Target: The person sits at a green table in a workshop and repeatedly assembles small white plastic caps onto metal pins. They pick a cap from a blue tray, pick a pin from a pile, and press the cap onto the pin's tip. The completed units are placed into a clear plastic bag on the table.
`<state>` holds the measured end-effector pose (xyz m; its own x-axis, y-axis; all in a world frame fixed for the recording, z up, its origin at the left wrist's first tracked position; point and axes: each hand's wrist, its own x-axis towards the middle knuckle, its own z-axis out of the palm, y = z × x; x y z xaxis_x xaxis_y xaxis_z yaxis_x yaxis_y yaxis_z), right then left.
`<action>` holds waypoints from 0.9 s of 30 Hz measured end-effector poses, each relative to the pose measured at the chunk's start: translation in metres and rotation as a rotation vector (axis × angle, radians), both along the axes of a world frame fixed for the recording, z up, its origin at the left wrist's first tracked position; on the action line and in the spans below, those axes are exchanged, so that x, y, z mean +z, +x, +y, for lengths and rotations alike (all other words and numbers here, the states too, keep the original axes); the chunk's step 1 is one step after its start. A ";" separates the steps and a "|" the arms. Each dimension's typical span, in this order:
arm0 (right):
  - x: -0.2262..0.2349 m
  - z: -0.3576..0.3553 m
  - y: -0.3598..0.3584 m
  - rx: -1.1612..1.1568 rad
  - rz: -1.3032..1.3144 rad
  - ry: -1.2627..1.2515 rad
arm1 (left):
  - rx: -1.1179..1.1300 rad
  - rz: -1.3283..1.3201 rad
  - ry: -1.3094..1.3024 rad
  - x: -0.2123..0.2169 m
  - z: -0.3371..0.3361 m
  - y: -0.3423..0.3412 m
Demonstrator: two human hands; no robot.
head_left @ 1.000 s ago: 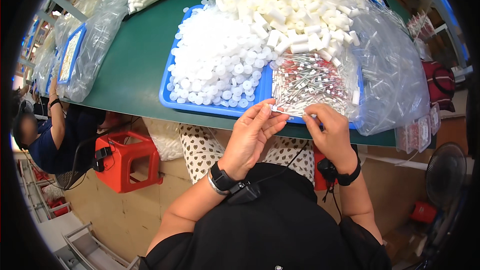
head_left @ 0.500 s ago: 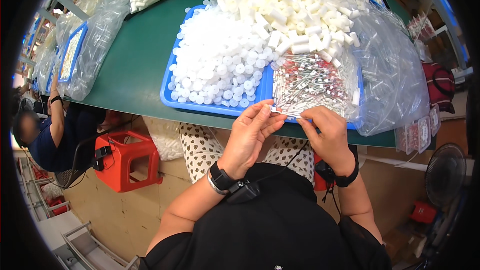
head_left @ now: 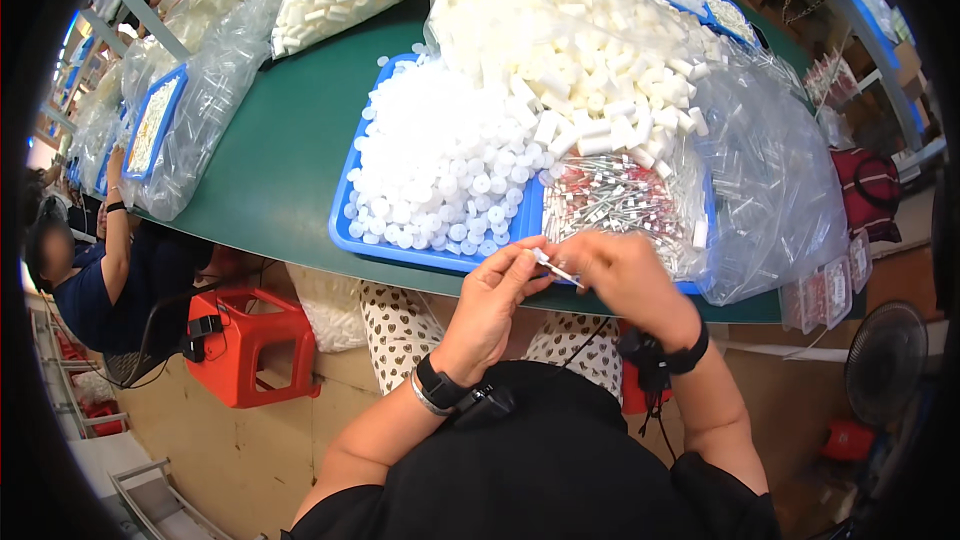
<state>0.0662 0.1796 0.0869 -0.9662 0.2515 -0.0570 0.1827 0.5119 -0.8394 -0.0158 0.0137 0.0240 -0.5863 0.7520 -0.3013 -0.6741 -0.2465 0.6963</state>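
Observation:
My left hand (head_left: 487,312) pinches one end of a thin white rod-like piece (head_left: 561,269) between thumb and fingertips. A small whitish bit sits at the pinched end, too small to name. The rod slants down to the right, beneath my right hand (head_left: 630,285). That hand is smeared by motion, with its fingers bent over, and whether it grips anything does not show. Just beyond both hands, a blue tray (head_left: 400,252) holds a heap of translucent white discs (head_left: 440,160) on the left. On the right lie many thin wire-like pieces (head_left: 610,200) with white and reddish parts.
Cream cylinders (head_left: 590,70) spill from a large clear bag behind the tray. Another clear plastic bag (head_left: 770,180) lies at the right on the green table (head_left: 270,170). A red stool (head_left: 255,350) and a co-worker (head_left: 90,280) are at the left; a fan (head_left: 885,360) stands right.
The rod now slants more steeply down to the right. My right hand has turned over toward the left and blurs. The tray and table appear lower in view.

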 end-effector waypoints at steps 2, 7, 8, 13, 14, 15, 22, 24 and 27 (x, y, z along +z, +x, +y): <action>0.000 0.028 -0.023 -0.139 0.281 0.443 | 0.028 -0.055 0.039 0.003 0.000 -0.003; -0.020 0.082 -0.065 -0.056 0.281 0.994 | -0.060 -0.134 0.063 -0.003 -0.005 -0.004; -0.024 0.083 -0.068 -0.042 0.256 1.026 | -0.063 -0.141 0.062 -0.005 -0.007 -0.004; -0.015 0.082 -0.062 -0.081 0.325 0.883 | -0.045 -0.146 0.054 0.000 -0.007 -0.007; -0.011 0.078 -0.059 -0.104 0.310 0.828 | -0.043 -0.136 0.051 0.001 -0.008 -0.006; -0.007 0.073 -0.055 -0.129 0.294 0.772 | -0.041 -0.101 0.062 0.000 -0.010 -0.006; 0.009 0.010 0.004 -0.003 0.170 0.251 | -0.072 0.148 0.150 0.018 -0.004 -0.008; 0.007 -0.002 0.013 -0.040 0.104 0.103 | -0.109 0.107 0.143 0.011 -0.002 -0.006; -0.010 -0.011 0.021 -0.124 0.150 0.068 | -0.094 -0.035 0.147 0.005 0.000 0.002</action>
